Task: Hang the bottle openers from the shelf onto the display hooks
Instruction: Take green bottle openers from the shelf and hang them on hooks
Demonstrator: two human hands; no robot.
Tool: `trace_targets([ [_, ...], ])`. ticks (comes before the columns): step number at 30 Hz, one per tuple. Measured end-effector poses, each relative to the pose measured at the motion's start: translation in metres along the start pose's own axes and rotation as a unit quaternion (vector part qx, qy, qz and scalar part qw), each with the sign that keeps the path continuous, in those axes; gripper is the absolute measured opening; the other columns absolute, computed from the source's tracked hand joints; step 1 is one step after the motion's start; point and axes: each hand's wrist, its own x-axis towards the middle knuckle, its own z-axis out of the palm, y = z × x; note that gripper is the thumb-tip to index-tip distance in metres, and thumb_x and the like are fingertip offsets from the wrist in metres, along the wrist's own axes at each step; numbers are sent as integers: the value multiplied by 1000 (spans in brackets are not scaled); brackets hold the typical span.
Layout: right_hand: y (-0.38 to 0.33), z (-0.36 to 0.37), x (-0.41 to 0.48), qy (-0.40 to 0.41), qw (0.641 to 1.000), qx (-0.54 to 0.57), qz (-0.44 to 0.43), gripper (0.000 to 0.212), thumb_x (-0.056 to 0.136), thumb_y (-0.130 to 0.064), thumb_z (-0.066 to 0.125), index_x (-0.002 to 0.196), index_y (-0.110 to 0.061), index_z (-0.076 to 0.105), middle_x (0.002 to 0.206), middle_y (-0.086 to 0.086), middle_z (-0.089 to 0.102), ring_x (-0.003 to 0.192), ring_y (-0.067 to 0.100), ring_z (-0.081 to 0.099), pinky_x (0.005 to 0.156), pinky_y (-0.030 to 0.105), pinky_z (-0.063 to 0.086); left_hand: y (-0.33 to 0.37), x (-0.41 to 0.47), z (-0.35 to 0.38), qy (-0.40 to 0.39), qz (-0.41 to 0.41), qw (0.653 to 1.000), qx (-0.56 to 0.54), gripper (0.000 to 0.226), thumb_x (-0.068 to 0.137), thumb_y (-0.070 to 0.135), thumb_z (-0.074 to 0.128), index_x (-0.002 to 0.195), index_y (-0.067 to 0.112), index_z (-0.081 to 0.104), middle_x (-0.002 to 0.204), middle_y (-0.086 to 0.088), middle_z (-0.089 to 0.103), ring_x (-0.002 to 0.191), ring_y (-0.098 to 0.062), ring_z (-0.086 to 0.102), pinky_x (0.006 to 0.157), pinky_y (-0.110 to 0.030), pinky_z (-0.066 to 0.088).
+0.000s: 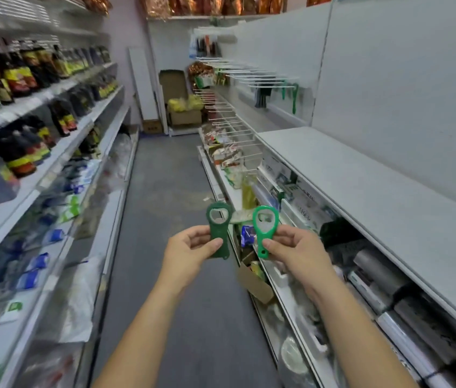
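My left hand (190,245) pinches a dark green bottle opener (218,219) by its handle, ring end up. In my right hand (294,252) I pinch a bright green bottle opener (264,222) the same way. Both are held side by side over the aisle, in front of me. White display hooks (260,78) stick out from the right-hand wall panel further down the aisle. Two green openers (294,96) hang on hooks there, beside a dark item.
A bare grey shelf top (361,186) runs along the right, with rolls and boxes stacked below it. Bottles and packets fill the left shelving (39,107). The grey aisle floor (165,177) leads to cardboard boxes (185,107) at the far end.
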Motion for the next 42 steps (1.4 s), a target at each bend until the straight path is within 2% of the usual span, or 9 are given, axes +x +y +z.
trace_targets([
  [3, -9, 13, 56, -8, 1000, -6, -3, 24, 86, 5, 71, 97, -16, 74, 93, 8, 78, 87, 21, 75, 79, 31, 62, 7, 53, -5, 18, 8, 1000, -1, 25, 82, -9, 73, 97, 11, 70, 90, -12, 75, 77, -20, 71, 73, -27, 62],
  [8, -11, 44, 137, -30, 1000, -2, 0, 26, 85, 5, 71, 99, -16, 74, 91, 5, 79, 88, 22, 75, 79, 33, 62, 2, 130, -24, 47, 10, 999, -5, 24, 82, -7, 74, 99, 9, 71, 98, -20, 75, 87, -27, 70, 83, -41, 61],
  [11, -9, 68, 189, -24, 1000, -18, -1, 27, 85, 4, 72, 106, -11, 73, 92, 6, 78, 87, 20, 74, 73, 26, 60, -5, 179, -40, 62, 12, 998, -14, 24, 82, -8, 74, 100, 8, 71, 101, -24, 74, 90, -29, 70, 86, -43, 60],
  [14, -9, 99, 240, -24, 1000, -12, 1, 24, 85, 7, 71, 105, -7, 73, 92, 8, 77, 82, 18, 73, 68, 20, 60, -11, 235, -60, 60, 17, 998, -18, 25, 83, -8, 74, 99, 10, 71, 100, -21, 75, 89, -26, 70, 84, -39, 61],
  [24, -26, 192, 416, 22, 1000, 8, 3, 24, 84, 9, 70, 91, -14, 73, 82, 5, 78, 76, 17, 74, 70, 26, 62, -10, 438, -126, 17, 12, 1000, -11, 25, 83, -4, 75, 97, 16, 72, 96, -11, 77, 88, -21, 73, 82, -32, 62],
  [30, -23, 205, 510, 53, 998, -20, -13, 21, 85, 1, 73, 99, -14, 75, 91, 8, 78, 87, 24, 76, 82, 35, 62, -13, 538, -124, -7, 9, 1000, -26, 28, 84, -12, 70, 97, 13, 70, 85, -5, 76, 73, -16, 72, 66, -20, 59],
  [36, -18, 207, 623, 74, 997, 15, -21, 23, 84, 6, 72, 97, -12, 75, 85, 8, 78, 75, 16, 75, 68, 23, 60, -23, 654, -102, -44, 15, 999, -1, 28, 83, -10, 72, 96, 15, 72, 86, -4, 78, 78, -18, 73, 77, -28, 62],
  [39, -19, 200, 685, 92, 995, 20, -27, 25, 84, 7, 72, 93, -15, 75, 83, 6, 78, 74, 15, 73, 69, 24, 60, -19, 723, -81, -54, 24, 998, 15, 29, 82, -9, 73, 96, 16, 72, 87, -4, 78, 80, -20, 73, 78, -30, 63],
  [42, -28, 187, 738, 112, 993, 21, -29, 24, 84, 7, 72, 91, -16, 74, 83, 6, 78, 75, 15, 73, 71, 24, 61, -8, 784, -58, -75, 24, 997, 21, 28, 81, -7, 75, 102, 11, 72, 94, -12, 78, 85, -26, 73, 85, -40, 61],
])
